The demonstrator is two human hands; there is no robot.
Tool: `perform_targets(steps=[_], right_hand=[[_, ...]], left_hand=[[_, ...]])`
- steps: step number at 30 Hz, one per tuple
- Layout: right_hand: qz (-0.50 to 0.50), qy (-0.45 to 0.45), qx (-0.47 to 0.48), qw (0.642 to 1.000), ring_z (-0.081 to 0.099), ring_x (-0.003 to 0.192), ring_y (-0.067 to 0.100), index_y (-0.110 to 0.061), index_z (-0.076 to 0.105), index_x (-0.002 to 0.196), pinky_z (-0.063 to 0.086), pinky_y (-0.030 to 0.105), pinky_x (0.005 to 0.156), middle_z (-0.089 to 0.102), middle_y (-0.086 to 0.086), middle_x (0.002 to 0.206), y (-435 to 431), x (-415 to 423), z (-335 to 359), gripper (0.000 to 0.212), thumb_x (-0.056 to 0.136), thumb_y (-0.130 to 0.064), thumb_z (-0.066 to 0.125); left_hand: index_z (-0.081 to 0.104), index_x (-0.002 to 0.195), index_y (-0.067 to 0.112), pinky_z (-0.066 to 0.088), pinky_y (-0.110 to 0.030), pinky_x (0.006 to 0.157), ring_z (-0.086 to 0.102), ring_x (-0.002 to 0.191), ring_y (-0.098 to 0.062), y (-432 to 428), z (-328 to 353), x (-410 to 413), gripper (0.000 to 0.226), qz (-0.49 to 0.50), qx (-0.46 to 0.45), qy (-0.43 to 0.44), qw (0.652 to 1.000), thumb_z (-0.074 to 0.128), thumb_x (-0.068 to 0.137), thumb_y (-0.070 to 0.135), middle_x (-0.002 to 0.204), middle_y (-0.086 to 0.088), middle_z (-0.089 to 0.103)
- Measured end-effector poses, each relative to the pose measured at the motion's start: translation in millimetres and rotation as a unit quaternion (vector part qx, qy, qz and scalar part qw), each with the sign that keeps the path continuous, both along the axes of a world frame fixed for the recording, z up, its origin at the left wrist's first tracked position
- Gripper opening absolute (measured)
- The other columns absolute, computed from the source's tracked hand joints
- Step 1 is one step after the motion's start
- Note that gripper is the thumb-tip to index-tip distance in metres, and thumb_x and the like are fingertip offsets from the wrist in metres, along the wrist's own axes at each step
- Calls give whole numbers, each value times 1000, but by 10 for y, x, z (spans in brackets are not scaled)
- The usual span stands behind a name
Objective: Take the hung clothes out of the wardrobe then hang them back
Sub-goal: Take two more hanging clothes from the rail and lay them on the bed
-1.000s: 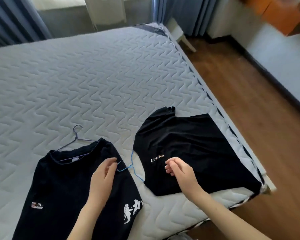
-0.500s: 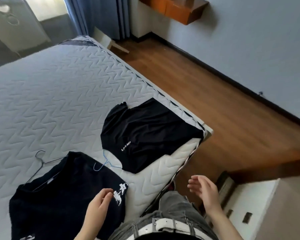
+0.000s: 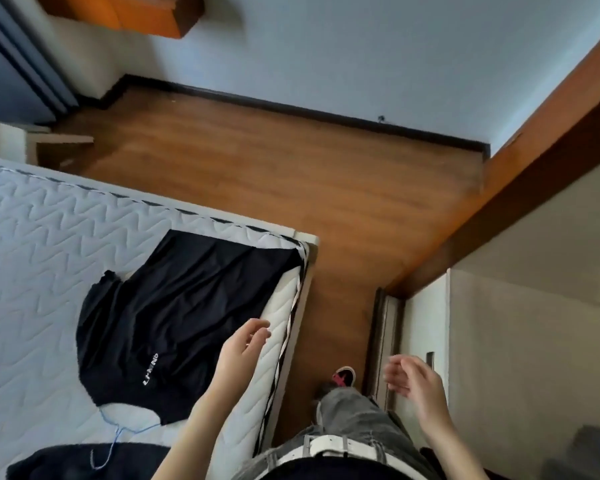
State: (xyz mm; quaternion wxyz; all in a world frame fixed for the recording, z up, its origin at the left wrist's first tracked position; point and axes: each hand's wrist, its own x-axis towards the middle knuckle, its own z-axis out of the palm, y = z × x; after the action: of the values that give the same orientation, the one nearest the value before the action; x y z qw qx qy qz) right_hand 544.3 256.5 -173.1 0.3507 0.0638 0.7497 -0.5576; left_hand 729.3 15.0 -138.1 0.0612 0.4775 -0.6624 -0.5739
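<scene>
A black T-shirt [image 3: 174, 313] with small white lettering lies flat at the corner of the white quilted mattress [image 3: 32, 258], on a blue wire hanger [image 3: 113, 441] whose hook sticks out below it. A second dark garment [image 3: 84, 462] shows at the bottom edge. My left hand [image 3: 243, 351] hovers over the mattress edge, fingers apart, holding nothing. My right hand [image 3: 413, 379] is raised in front of the white wardrobe [image 3: 426, 327], fingers loosely curled and empty.
Wooden floor [image 3: 291, 174] runs between the bed and the wall. The wardrobe's wooden frame [image 3: 534, 161] crosses the right side, with its sliding track [image 3: 381, 341] by my foot. An orange wooden shelf [image 3: 129, 12] hangs top left; blue curtains [image 3: 11, 64] are at far left.
My view has swung right from the bed toward the wardrobe. My left hand let go of the blue hanger and lifted off the dark garment; both hands rose, empty.
</scene>
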Motion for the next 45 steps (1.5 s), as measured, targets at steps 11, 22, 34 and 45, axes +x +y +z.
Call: perform_targets(steps=[11,22,34,45], right_hand=[[-170,45,-49,983,65,65,26,-2,64,88,52,30,63,68,11,74,-13,-1745,365,22,95,-4,44],[-427,84,-21,900,65,71,29,-3,66,85,56,25,60,67,21,84,346,-2483,388,23,96,-5,46],[-665,343,69,660,66,70,20,-5,67,88,53,31,68,72,8,77,1107,-2173,1795,17,91,-1,50],[-627,598,280,414,67,72,15,-2,65,92,50,17,69,68,11,79,1601,-1542,4247,23,93,9,46]], left_hand=[[70,95,32,52,-36,82,68,88,-17,-173,-115,-1800,16,-158,3,-30,987,55,95,27,89,2,74],[62,91,42,51,-28,75,69,90,-10,-628,-174,-4301,20,-492,-78,-34,867,51,99,27,89,11,74],[71,83,51,49,-16,80,68,81,2,1825,1009,-5746,29,-794,62,186,576,68,89,22,85,16,76],[67,103,20,53,-21,85,69,89,-10,4100,3768,-5057,32,-768,244,481,345,53,81,39,96,2,74]])
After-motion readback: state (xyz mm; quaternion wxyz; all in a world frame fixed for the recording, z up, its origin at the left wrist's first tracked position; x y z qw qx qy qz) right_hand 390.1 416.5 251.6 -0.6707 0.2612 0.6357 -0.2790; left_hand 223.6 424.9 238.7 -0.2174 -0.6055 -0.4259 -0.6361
